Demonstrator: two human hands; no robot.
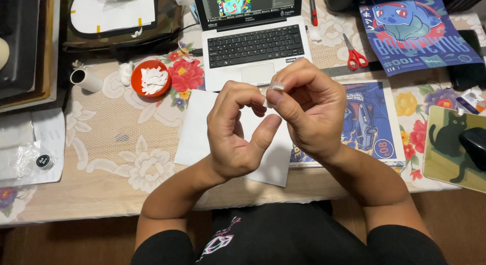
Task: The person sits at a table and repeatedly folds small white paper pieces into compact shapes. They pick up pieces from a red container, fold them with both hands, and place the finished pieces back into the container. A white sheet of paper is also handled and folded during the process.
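Take the laptop (251,39) at the far middle of the table (101,189) as your landmark. Nearer you than the laptop lies a paper sheet (195,138), and your left hand (235,133) and right hand (309,110) meet above it. Left of the laptop sits a bowl (150,78) with paper scraps in it, and a tube (85,80) lies farther left. Right of the laptop lie scissors (355,54), then a poster (417,34). A printed card (372,123) lies right of the sheet.

I am seated at a home craft desk: floral cloth over the tabletop (116,143), open laptop (253,37), red scissors (355,54), printed art posters (420,32), cat mouse pad (445,148).
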